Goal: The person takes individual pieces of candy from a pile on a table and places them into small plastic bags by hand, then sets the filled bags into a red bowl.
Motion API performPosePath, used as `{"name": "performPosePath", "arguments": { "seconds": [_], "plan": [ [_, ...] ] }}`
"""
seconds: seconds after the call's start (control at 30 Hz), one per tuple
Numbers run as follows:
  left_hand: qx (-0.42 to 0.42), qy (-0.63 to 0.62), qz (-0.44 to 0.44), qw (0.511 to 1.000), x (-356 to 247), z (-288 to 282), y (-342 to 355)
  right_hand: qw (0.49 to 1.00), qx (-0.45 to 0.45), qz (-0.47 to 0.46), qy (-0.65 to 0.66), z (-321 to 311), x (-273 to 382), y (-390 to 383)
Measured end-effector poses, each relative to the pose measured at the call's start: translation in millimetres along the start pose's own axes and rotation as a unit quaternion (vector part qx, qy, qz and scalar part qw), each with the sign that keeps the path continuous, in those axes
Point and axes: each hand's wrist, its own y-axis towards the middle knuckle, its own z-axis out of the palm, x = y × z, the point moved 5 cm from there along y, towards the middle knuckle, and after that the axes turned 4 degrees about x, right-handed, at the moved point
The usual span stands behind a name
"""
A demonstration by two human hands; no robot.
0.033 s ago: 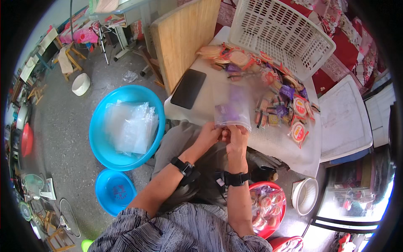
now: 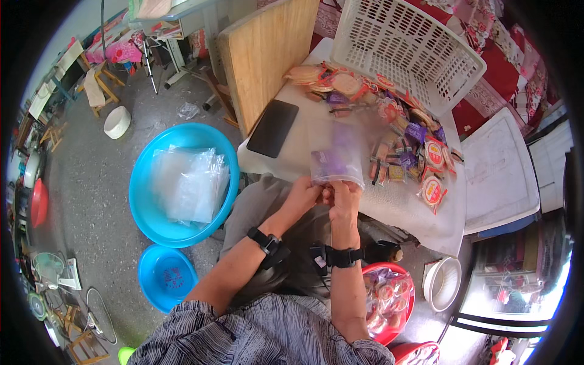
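A clear plastic bag [image 2: 354,173] lies on the near edge of the white table, with purple-wrapped packets [image 2: 328,162] showing through it. Pinched at the bag's near edge are the fingers of my left hand [image 2: 304,193]. Right beside them, my right hand [image 2: 344,199] has its fingers closed on the same edge. The fingertips of both hands almost meet, and the bag partly hides them. Wrapped snacks [image 2: 396,131] in orange, purple and clear wrappers are heaped beyond the bag to the right. A dark flat rectangular thing [image 2: 272,129] lies to the bag's left.
The white table [image 2: 420,222] carries a tilted white plastic basket [image 2: 413,52] and an upright wooden board [image 2: 263,58]. To my left, a large blue basin [image 2: 139,201] holds clear bags [image 2: 191,185]; a smaller blue basin [image 2: 146,283] stands nearer. A red basin [image 2: 409,304] of packed snacks sits by my right forearm.
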Motion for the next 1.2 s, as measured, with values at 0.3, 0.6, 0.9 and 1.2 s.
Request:
{"name": "performPosePath", "arguments": {
  "seconds": [0.3,0.6,0.9,1.2],
  "plan": [
    [-0.013,0.059,-0.027,0.998,26.7,-18.5,10.9,0.844,0.051,-0.274,-0.458,19.0,31.7,-15.3],
    [-0.051,0.022,-0.011,0.998,19.9,-14.8,7.4,0.699,0.057,-0.437,-0.563,37.5,22.8,-20.6],
    [-0.055,0.067,-0.045,0.995,22.5,-24.6,6.6,0.645,-0.077,-0.446,-0.616,62.2,44.6,7.1],
    [-0.034,0.065,-0.04,0.996,18.9,-16.7,9.2,0.642,0.007,-0.534,-0.55,60.9,60.2,1.5]
  ]
}}
